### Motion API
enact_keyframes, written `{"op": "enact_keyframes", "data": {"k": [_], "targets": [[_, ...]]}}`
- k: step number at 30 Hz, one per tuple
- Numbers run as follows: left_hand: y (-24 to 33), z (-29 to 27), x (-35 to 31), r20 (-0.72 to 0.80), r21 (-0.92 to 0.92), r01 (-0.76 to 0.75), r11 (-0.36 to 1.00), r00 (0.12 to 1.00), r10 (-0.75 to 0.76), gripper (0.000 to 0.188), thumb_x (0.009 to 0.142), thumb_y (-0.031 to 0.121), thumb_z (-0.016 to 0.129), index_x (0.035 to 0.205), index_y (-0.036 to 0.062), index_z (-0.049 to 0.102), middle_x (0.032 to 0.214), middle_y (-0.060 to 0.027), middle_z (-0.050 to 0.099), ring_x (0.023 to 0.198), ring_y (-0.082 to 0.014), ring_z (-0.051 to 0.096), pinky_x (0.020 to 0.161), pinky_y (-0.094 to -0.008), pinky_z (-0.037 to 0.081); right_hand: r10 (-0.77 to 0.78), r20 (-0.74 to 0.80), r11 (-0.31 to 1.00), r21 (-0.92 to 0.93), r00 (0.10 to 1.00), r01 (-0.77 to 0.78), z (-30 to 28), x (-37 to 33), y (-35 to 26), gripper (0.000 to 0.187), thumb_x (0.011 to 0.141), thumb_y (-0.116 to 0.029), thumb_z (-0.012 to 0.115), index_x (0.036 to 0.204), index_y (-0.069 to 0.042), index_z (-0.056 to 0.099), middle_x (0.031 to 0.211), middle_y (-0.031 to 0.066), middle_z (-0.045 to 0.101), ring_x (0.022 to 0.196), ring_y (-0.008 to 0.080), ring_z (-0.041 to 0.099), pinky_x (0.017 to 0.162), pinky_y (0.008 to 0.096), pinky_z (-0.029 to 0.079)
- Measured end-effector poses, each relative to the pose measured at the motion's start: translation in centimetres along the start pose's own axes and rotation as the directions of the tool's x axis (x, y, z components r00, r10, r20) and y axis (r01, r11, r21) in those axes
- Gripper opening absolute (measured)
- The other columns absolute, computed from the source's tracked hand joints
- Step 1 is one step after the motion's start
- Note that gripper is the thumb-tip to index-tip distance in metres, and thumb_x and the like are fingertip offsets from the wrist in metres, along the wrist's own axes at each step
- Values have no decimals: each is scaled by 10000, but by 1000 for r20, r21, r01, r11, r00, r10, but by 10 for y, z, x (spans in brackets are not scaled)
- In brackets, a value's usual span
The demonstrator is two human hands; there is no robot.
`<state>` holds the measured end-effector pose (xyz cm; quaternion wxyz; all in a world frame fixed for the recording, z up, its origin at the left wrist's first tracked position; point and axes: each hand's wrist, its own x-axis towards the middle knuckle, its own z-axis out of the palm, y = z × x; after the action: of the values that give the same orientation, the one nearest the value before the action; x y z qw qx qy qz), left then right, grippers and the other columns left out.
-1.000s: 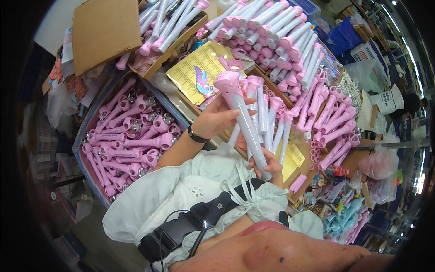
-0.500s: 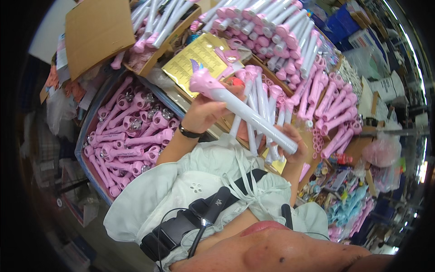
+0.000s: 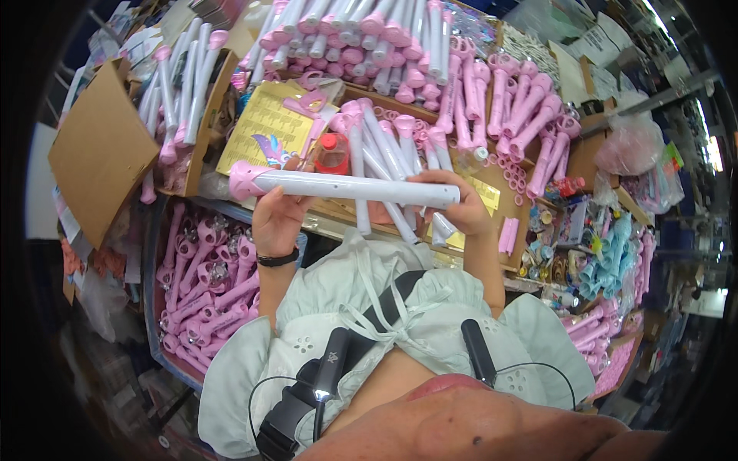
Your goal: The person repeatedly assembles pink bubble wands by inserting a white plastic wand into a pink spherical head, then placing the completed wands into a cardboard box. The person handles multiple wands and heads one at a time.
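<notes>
A white tube with a pink head (image 3: 338, 186) lies almost level across both my hands, its pink end to the left. My left hand (image 3: 278, 221) is closed around it near the pink head. At the other end my right hand (image 3: 467, 206) wraps round the white tip. Just behind the pink head a shiny purple-and-blue wing-shaped piece (image 3: 270, 149) sticks up; whether it is fixed to the tube or held by my left fingers, I cannot tell. Beyond my left hand stands a small red-capped container (image 3: 333, 152). More white tubes with pink ends (image 3: 380, 146) lie behind the held one.
A blue-rimmed bin (image 3: 150, 307) of pink wand handles (image 3: 207, 307) stands at the left. White tubes (image 3: 338, 34) are piled at the back. Pink handles (image 3: 530, 107) and small pink rings (image 3: 513, 173) lie right. A yellow printed sheet (image 3: 257, 127) and cardboard box (image 3: 96, 154) sit left.
The tube has swung from a slant to nearly level, its pink head moving left and down. Both hands still grip it. The whole view has turned and shifted.
</notes>
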<state>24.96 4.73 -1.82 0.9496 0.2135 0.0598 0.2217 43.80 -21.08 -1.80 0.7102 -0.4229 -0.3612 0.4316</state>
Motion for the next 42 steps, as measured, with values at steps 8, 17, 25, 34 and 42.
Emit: {"op": "enact_keyframes", "data": {"k": [8,17,25,34,42], "targets": [[1,28,-14,383,576,-423,699,896,227,538,777,-64,610,1251,37,378,1188,-164,551,1111,-255,540,963,-369,406,285,-345,921,357,894,-155,-8,-2,85,361,817,-241,655,1108,-94,499,772,59,564,549,102,477,467,219,371],[4,38,-18,329,517,-367,773,919,216,705,716,-87,666,1297,32,287,1154,-158,551,1113,-258,536,990,-423,408,772,-119,603,450,625,-659,4,-15,100,637,889,-629,327,712,-56,543,360,-16,327,246,63,224,248,193,155],[-1,38,-18,302,483,-383,787,917,261,754,723,-97,664,1336,77,259,1165,-151,535,1085,-247,556,938,-379,448,874,-164,484,374,457,-791,9,-13,96,595,896,-606,347,785,-56,548,428,22,404,280,76,282,268,198,193],[-9,28,-13,188,791,-475,385,788,586,771,688,-18,754,1323,38,321,1217,-120,460,1112,-196,507,909,-319,455,609,-341,789,348,716,-506,13,-29,123,527,913,-559,368,869,-56,522,510,37,456,336,85,330,331,206,242],[11,14,-12,302,923,-382,36,780,548,532,673,73,747,1156,41,528,1065,-118,514,988,-218,516,860,-302,409,707,-265,707,245,656,-663,2,-42,99,555,890,-571,397,774,-46,534,463,18,428,323,98,326,318,224,225]]}}
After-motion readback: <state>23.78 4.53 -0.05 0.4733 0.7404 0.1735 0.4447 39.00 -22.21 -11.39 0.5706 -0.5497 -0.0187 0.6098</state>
